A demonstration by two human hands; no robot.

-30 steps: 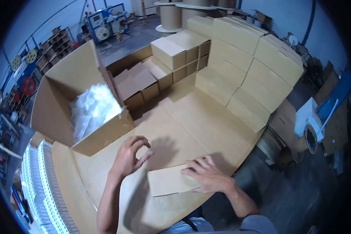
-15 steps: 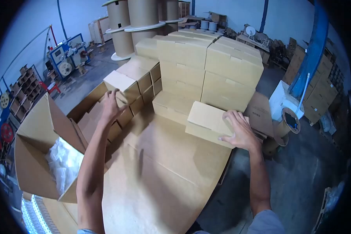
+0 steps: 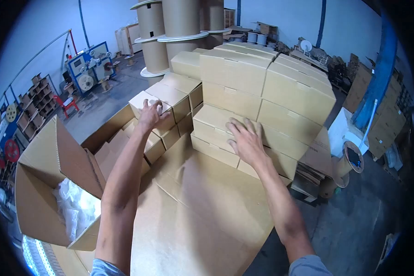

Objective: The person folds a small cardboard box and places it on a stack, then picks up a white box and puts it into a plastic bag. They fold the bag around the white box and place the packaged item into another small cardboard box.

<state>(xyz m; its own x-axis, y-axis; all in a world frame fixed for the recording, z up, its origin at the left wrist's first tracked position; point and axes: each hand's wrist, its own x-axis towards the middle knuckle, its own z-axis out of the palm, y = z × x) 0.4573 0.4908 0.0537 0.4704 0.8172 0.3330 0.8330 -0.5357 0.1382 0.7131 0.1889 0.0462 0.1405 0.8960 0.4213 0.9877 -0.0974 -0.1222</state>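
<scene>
right hand (image 3: pixel 246 138) now flat, open on stacked cardboard box (image 3: pixel 211 126) | left hand (image 3: pixel 151 114) gripping small carton (image 3: pixel 145 102)

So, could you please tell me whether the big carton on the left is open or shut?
Open. The big carton has its flaps standing up, and crumpled clear plastic shows inside.

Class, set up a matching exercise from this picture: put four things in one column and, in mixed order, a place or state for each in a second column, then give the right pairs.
Things
1. left hand
2. right hand
3. open box
4. big spools

Places or states
A. stand behind the stacked boxes
B. lies flat on a low box in the stack
C. grips a small box at the back left
D. holds clear plastic wrap, flaps up

Pairs: 1-C, 2-B, 3-D, 4-A
</scene>
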